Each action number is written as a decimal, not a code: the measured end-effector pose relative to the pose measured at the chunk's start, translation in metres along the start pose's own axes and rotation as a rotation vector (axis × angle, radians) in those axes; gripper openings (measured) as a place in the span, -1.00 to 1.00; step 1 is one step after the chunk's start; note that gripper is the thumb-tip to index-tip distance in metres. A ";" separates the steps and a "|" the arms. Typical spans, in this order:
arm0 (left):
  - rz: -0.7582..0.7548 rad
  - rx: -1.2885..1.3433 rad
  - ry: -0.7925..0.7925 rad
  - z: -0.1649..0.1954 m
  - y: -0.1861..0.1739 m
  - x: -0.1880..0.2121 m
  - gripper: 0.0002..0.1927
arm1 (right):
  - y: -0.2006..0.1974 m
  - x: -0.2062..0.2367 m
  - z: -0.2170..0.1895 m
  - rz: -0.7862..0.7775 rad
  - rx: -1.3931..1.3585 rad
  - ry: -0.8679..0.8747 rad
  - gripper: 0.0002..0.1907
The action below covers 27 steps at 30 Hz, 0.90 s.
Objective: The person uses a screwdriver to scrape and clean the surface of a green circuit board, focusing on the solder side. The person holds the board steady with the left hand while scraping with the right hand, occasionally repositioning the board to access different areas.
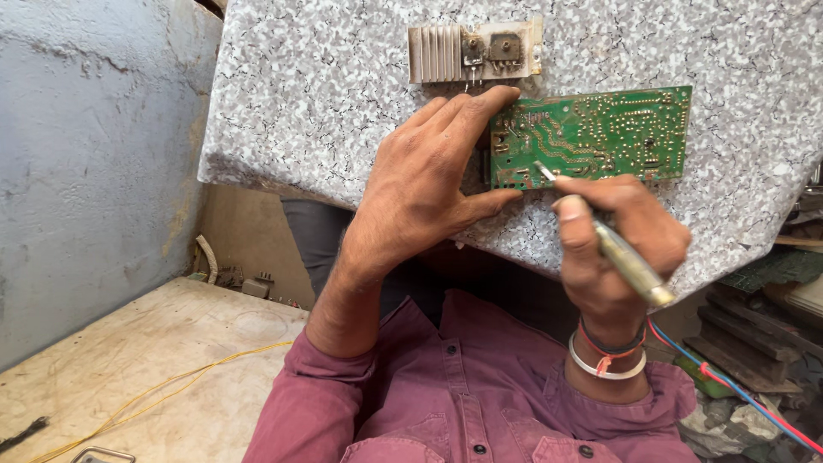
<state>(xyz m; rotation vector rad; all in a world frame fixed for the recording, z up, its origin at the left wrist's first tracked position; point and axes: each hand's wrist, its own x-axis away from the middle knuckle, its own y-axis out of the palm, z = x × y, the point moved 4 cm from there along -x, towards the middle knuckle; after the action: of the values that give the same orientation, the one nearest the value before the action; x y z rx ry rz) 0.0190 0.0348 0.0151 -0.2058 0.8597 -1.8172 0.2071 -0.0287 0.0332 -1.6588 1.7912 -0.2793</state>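
A green circuit board lies solder side up on a speckled grey tabletop. My left hand grips the board's left end, forefinger along its top edge and thumb under its bottom edge. My right hand holds a pen-like soldering iron with a yellowish handle. Its tip touches the board near the lower left corner. A finned metal heat sink with two dark components rests just above the board.
A grey wall stands at the left. Below it is a pale floor slab with a yellow wire across it. Red and blue wires run at the lower right. Stacked dark boards and clutter sit right of the table.
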 end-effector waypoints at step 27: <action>0.012 0.041 0.029 0.004 -0.003 -0.001 -0.14 | 0.000 0.003 0.004 0.040 0.011 -0.045 -0.89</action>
<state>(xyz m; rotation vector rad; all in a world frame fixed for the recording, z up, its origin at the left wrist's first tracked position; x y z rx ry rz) 0.0195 0.0341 0.0204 -0.1484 0.8414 -1.8289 0.2095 -0.0309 0.0295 -1.6074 1.7841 -0.2313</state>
